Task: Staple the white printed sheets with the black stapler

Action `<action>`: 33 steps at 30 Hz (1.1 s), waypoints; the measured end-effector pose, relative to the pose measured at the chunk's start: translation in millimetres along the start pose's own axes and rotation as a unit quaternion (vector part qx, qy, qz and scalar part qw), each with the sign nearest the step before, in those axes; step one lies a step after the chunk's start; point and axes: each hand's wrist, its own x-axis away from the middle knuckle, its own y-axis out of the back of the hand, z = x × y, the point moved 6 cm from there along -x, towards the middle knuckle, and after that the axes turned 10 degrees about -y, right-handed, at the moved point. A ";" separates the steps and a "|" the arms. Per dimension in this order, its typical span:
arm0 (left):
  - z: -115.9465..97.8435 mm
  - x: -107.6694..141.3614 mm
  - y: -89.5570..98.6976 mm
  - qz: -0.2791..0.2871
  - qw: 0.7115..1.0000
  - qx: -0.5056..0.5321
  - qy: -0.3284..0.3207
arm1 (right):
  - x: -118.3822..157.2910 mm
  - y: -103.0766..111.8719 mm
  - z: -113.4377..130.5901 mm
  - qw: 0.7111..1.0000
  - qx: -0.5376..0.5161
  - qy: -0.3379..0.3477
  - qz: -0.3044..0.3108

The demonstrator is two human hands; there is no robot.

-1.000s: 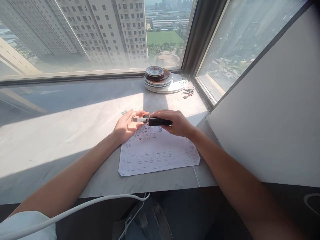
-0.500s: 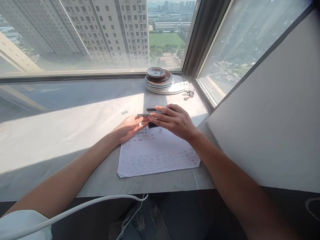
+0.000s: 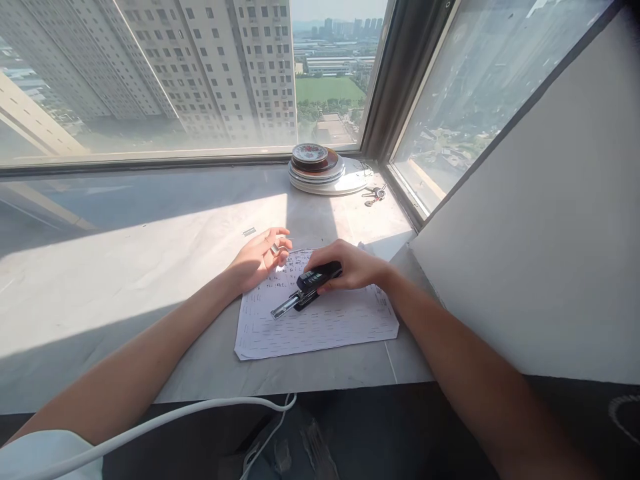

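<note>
My right hand [image 3: 347, 265] is wrapped round a black stapler [image 3: 320, 275] above the paper. The stapler's silver staple tray [image 3: 285, 306] sticks out at its front, pointing down to the left. My left hand [image 3: 257, 259] rests palm up at the paper's left edge, its fingers loosely curled. Among those fingers shows a small silvery strip [image 3: 275, 247] that looks like staples. Under both hands lies a white sheet of paper [image 3: 320, 333], with handwriting at the top and rows of short dashes that may be staples.
On the marble sill, a loose strip of staples [image 3: 249, 232] lies beyond my left hand. Stacked plates [image 3: 315, 175] stand by the window corner, with keys [image 3: 375, 194] beside them. A white wall [image 3: 540, 220] rises on the right. A white cable [image 3: 200, 405] crosses in front of the sill.
My hands have come apart. The right has brought the stapler down and nearer over the paper, turning it so its tray shows. The left stays at about the same place, fingers curled upward.
</note>
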 end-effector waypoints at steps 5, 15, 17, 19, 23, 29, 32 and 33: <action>2.4 1.7 -2.2 0.017 0.999 0.042 0.018 | -5.0 -8.1 -5.5 0.999 0.035 -0.010 0.007; 5.1 1.7 -10.5 0.114 0.991 -0.059 -0.026 | -2.7 16.9 -3.4 0.988 -0.008 -0.026 -0.155; 7.3 3.7 -13.2 0.134 0.986 -0.098 -0.020 | -2.4 21.8 -3.4 0.980 -0.012 -0.026 -0.196; 8.9 5.9 -13.8 0.144 0.980 -0.136 -0.009 | -4.3 18.1 -1.6 0.986 -0.015 -0.010 -0.168; 8.0 7.5 -12.3 0.152 0.974 -0.167 -0.016 | -6.4 6.9 2.9 0.995 0.003 0.013 -0.095; 2.8 5.4 -9.6 0.117 0.979 -0.162 -0.044 | -4.8 18.1 -3.4 0.984 -0.034 -0.059 -0.162; -6.9 6.1 -6.8 0.080 0.982 -0.156 -0.077 | 6.9 42.0 -25.0 0.944 -0.063 -0.146 -0.289; -11.4 6.1 -3.8 0.062 0.980 -0.167 -0.092 | 14.6 52.1 -34.7 0.919 -0.056 -0.182 -0.346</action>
